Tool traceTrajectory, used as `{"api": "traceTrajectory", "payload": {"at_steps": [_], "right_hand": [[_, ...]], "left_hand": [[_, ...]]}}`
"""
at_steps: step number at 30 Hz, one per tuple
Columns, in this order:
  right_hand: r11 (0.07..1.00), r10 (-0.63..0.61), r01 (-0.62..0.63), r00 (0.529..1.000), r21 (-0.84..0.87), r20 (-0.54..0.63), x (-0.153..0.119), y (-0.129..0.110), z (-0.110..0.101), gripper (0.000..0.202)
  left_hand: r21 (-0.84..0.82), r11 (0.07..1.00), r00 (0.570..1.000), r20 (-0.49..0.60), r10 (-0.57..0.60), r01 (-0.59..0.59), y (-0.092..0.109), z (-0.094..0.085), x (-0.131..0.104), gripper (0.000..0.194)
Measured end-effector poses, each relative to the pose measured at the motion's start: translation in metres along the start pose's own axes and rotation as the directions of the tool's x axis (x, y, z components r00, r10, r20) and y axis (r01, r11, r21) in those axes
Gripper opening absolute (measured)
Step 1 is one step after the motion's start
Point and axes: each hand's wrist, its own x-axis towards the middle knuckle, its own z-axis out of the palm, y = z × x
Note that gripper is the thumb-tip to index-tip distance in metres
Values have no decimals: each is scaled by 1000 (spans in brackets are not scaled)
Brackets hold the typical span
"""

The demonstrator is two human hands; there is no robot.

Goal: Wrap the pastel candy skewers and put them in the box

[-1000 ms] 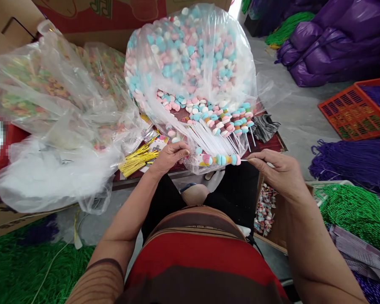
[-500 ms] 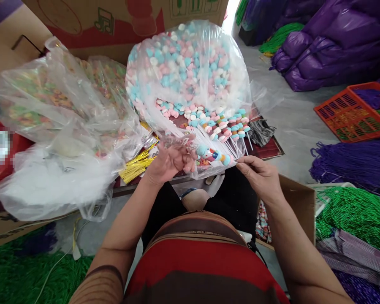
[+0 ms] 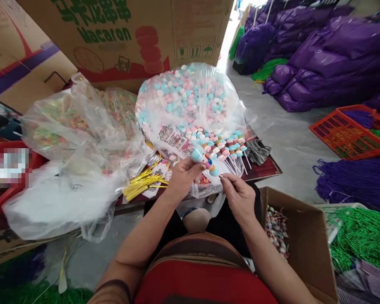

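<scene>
A candy skewer [image 3: 205, 161] in a clear printed wrapper is held over the table's front edge. My left hand [image 3: 186, 174] is closed around the wrapped candy, its thumb on top. At the lower right end of the skewer, my right hand [image 3: 237, 192] pinches the stick. Just beyond both hands lie several pink, white, blue and brown candy skewers [image 3: 226, 145] with white sticks. Behind them bulges a clear bag of pink, blue and white candies [image 3: 190, 90]. Yellow twist ties [image 3: 142, 183] lie left of my left hand.
Bags of green and orange candies [image 3: 60, 122] stand at the left, near a red basin [image 3: 34, 162]. An open carton [image 3: 304, 236] with wrapped candies is by my right forearm. A large carton [image 3: 158, 25] rises behind; an orange basket [image 3: 351, 139] is at the right.
The view has tilted up. My left hand has closed around the candy, and the wrapper's printed part now stands upright above it. My right hand remains pinched at the stick end.
</scene>
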Motion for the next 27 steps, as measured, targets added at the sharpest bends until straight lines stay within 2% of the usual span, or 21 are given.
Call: {"api": "traceTrajectory", "payload": {"at_steps": [4,5,7,10,12,14,17,19,21,24,25,26,27], "right_hand": [[991,56,-63,997,115,60,1,4,6,27],[989,53,-65,994,130,97,3,5,6,28],[989,10,-31,990,142,143,6,5,8,28],[987,-8,-21,984,162,179,6,5,14,33],[978,45,-81,982,193,184,1,7,22,37],[952,115,-166,973,256,200,-6,11,31,43],[880,189,-281,947,383,261,-13,19,44,50],[825,209,-336,928,454,307,-14,23,48,52],[782,216,-371,915,501,341,-14,25,47,54],[781,206,-377,908,498,364,-14,27,41,56],[794,200,-376,903,477,380,-14,28,40,57],[809,192,-375,896,452,400,-14,28,39,58],[822,184,-375,887,428,423,-15,29,38,59]], "left_hand": [[256,965,998,57,38,-51,9,-14,-8,41],[239,967,995,63,77,-90,13,-15,-7,49],[89,991,994,69,90,-96,18,-10,-5,59],[-106,991,996,15,85,-83,19,9,-4,50],[-110,987,993,-50,110,-115,10,22,-7,39],[-68,992,991,-89,99,-105,-4,29,-10,36],[-25,1000,999,-53,-9,7,-24,24,-17,39],[-5,999,999,8,-43,43,-27,14,-19,38],[-19,999,997,67,-28,30,-19,4,-20,52],[-143,990,995,99,29,-14,5,-3,-18,94],[-190,981,995,84,52,-35,12,-3,-16,97],[-222,973,995,61,75,-60,18,-1,-15,92],[-238,968,995,28,91,-82,21,3,-14,78]]}}
